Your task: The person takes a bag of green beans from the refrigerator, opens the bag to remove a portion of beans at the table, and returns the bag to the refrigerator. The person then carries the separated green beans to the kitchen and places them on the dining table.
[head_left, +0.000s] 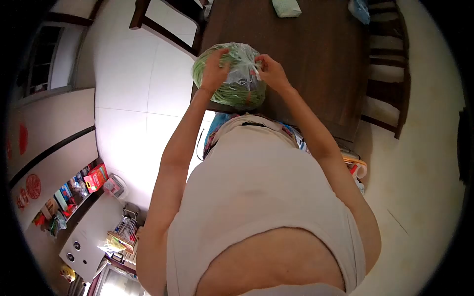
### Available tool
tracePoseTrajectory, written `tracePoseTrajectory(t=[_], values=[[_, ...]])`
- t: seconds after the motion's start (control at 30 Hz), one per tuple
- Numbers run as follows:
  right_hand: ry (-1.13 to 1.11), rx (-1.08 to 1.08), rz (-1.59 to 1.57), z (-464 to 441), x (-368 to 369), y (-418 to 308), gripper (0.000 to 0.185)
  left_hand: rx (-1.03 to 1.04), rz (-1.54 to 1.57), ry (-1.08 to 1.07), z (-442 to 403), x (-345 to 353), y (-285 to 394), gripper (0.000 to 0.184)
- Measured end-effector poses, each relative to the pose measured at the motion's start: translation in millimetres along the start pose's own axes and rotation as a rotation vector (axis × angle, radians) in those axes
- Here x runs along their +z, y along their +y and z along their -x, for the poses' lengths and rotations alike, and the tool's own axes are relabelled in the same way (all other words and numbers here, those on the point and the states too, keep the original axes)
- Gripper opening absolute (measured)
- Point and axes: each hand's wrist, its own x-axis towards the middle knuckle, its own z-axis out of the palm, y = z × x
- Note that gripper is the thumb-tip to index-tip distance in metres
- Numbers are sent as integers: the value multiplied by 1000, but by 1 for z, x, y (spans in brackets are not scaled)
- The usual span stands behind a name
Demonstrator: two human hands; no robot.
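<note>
A clear plastic bag (240, 74) full of long green strands, which look like long beans (224, 96), sits on the near left corner of a dark wooden table (311, 74). The plastic is gathered into a bunched neck at the bag's upper right. My right hand (272, 74) pinches that gathered plastic between thumb and fingers. On the left side of the bag lies my left hand (215, 71), its fingers apart and slightly blurred against the plastic. Both forearms reach forward from my body.
A pale green packet (287, 8) and a bluish plastic bag (359, 11) lie at the table's far end. Wooden chairs stand at the left (165, 34) and right (387, 91). Shelved goods, including a red box (96, 177), are at the lower left.
</note>
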Motion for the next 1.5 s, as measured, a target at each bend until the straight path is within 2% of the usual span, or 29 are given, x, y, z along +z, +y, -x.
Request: tracePoseTrajectory(t=[0.1,0.13,0.2,0.23,0.27,0.3,0.37,0.43,0.5,0.53,0.6,0.63,0.67,0.73,0.8,0.9,0.93,1.0,1.03,1.07,1.1,1.17,1.23,1.33,1.37,1.4,1.43,1.47,1.5], values=[[-63,-211,-217,13,-17,15,29,311,-387,-176,8,15,6,31],[-68,-187,-255,16,-23,18,28,216,-309,-356,1,9,7,22],[-68,-135,-334,24,-37,22,28,23,-182,-236,-8,-3,8,18],[-78,-88,-255,28,-46,25,31,-68,-119,-177,-12,-8,4,17],[-89,-42,-177,32,-55,28,34,-71,1,44,-13,-11,-11,14],[-99,5,-101,36,-63,33,38,-212,170,108,-16,-22,-19,12],[-127,135,-236,37,-60,74,40,-572,670,143,-20,-48,-34,11],[-205,238,-255,34,-57,95,41,-793,811,100,-17,-57,-51,12],[-321,314,-155,32,-60,95,41,-836,717,35,-13,-56,-58,17],[-354,201,124,33,-58,89,43,-859,672,1,-12,-57,-58,20],[-411,-32,683,29,-54,74,47,-570,379,135,-12,-48,-52,27],[-386,-49,716,33,-53,62,49,-425,232,199,-8,-42,-43,31],[-362,-66,751,41,-52,45,53,-182,66,268,-10,-41,-3,41],[-363,-92,818,47,-43,33,63,275,70,52,-15,-29,31,31],[-421,-110,887,50,-35,32,74,650,-303,-356,-18,-12,73,27],[-597,-115,1011,55,-33,14,67,220,-921,-1105,-22,14,50,22],[-568,-130,1024,56,-35,9,68,99,-1152,-1184,-35,11,45,25],[-522,-149,1037,63,-36,0,70,96,-1092,-872,-51,-12,35,36],[-508,-138,1012,63,-36,-4,71,-30,-1075,-921,-62,-19,38,55],[-495,-129,987,61,-36,-9,72,135,-1038,-682,-56,-28,32,82],[-481,-122,966,60,-38,-16,73,20,-1069,-765,-64,-30,35,111],[-488,-114,952,51,-43,-32,70,9,-1162,-791,-73,-41,53,126],[-494,-83,971,39,-43,-43,66,0,-1165,-804,-77,-42,41,129],[-7,-395,826,13,-30,-43,48,36,-1164,-833,-70,-44,18,133],[-59,-383,634,0,-24,-42,41,59,-1160,-847,-70,-42,11,134],[-112,-367,440,-13,-14,-43,35,-26,-1219,-955,-72,-40,12,133],[-165,-346,246,-26,-4,-41,28,-11,-1192,-934,-71,-41,7,129],[-191,-284,282,-36,8,-38,19,5,-1162,-913,-67,-48,2,124],[-185,-250,413,-44,16,-21,20,21,-1133,-890,-65,-50,-2,119]])
